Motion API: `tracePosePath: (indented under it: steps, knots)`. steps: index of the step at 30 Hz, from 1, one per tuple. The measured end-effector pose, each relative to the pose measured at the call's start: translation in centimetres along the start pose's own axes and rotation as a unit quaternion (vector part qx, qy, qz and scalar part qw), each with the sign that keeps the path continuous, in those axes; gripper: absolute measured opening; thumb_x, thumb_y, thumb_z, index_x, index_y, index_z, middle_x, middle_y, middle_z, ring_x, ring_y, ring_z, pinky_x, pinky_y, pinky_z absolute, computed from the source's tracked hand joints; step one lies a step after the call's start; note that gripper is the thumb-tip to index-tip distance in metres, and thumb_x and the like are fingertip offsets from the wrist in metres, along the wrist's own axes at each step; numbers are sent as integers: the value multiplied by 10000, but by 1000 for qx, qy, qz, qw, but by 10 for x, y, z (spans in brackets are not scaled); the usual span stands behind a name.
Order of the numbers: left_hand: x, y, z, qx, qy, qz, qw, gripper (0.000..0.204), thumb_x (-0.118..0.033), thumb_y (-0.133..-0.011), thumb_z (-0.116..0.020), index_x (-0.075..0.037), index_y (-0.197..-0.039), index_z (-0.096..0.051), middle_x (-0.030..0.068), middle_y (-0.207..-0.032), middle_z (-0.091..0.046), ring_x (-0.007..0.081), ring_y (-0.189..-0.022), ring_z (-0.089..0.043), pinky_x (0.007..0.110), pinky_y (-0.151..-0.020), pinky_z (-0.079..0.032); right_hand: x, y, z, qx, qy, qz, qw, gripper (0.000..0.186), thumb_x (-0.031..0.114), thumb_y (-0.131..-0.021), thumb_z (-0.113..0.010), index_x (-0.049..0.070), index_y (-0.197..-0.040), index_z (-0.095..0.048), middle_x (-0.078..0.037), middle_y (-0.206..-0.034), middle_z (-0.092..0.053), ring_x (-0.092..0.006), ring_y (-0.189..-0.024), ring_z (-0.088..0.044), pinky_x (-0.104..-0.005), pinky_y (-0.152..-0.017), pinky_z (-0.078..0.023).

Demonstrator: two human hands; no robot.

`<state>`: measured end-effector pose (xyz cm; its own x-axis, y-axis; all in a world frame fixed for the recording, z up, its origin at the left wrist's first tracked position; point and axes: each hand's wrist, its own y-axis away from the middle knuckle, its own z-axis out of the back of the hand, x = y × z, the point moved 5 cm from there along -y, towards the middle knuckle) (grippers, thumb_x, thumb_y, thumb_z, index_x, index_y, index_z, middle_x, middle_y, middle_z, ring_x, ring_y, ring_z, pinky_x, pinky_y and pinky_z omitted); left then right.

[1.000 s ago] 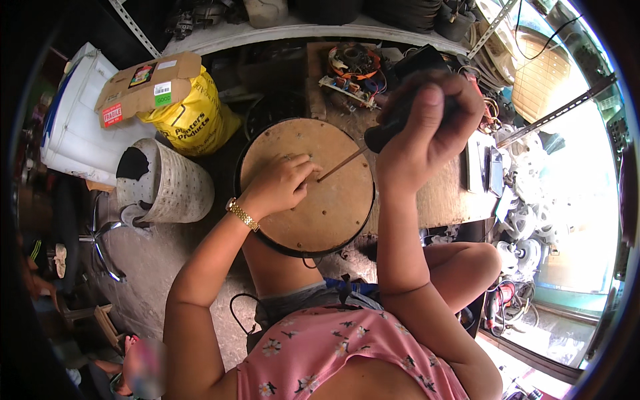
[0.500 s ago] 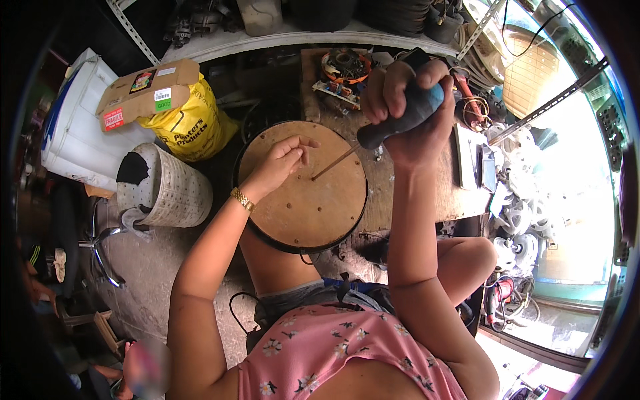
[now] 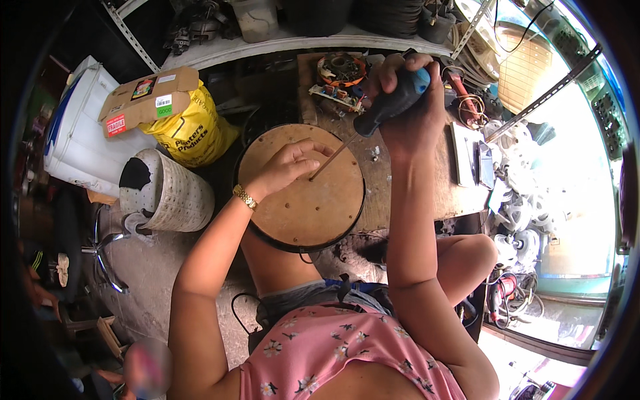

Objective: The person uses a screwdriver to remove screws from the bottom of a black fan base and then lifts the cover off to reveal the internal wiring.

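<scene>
A round, black-rimmed tan wooden board [image 3: 303,223] lies over the person's thigh [image 3: 280,272], under the loosely spread left hand [image 3: 283,167]. The right hand [image 3: 415,127], apart, is clamped on a black-and-blue-handled screwdriver [image 3: 387,110], tip at the board. Around are a brown wooden bench [image 3: 427,190], grey concrete floor [image 3: 157,287] and yellow plastic sack [image 3: 203,137].

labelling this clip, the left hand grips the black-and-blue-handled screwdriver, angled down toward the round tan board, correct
Wrong hand: the head view shows the right hand gripping the black-and-blue-handled screwdriver, angled down toward the round tan board.
</scene>
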<state>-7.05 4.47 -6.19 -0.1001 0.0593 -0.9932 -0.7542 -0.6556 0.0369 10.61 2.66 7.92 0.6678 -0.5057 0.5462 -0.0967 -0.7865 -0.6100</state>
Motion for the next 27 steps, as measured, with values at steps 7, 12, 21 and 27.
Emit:
tracePosePath:
  steps: [7, 12, 21, 27]
  knots:
    - [-11, -4, -9, 55, -71, 7, 996, 348, -37, -931, -543, -8, -1277, -565, 21, -1076, -677, 45, -924, -606, 227, -804, -485, 3, 13, -20, -90, 315, 199, 924, 445, 540, -980, -423, 119, -1123, -409, -93, -805, -545, -189, -593, -503, -252, -585, -426]
    - [-5, -2, -7, 44, -86, -19, 995, 279, -9, -943, -538, 7, -1210, -617, 35, -1052, -696, 83, -976, -618, 245, -822, -494, 12, 11, -15, -65, 156, 63, 984, 396, 453, -995, -465, 64, -1054, -507, -92, -912, -583, -153, -760, -553, -262, -700, -445]
    - [-34, 79, 37, -210, -318, -125, 916, 150, -61, -904, -625, 10, -1024, -679, 51, -977, -688, 110, -872, -613, 249, -775, -488, 6, 11, -19, 27, 134, 142, 980, 433, 468, -960, -538, 113, -1101, -334, -124, -798, -586, -157, -591, -545, -235, -522, -455]
    - [151, 363, 56, -601, -88, 227, 762, 149, -74, -925, -581, 19, -1010, -660, 80, -978, -679, 149, -886, -612, 278, -765, -482, 21, 20, 5, -149, 272, 168, 936, 306, 381, -977, -540, 99, -1041, -442, -94, -860, -603, -150, -692, -569, -256, -603, -479]
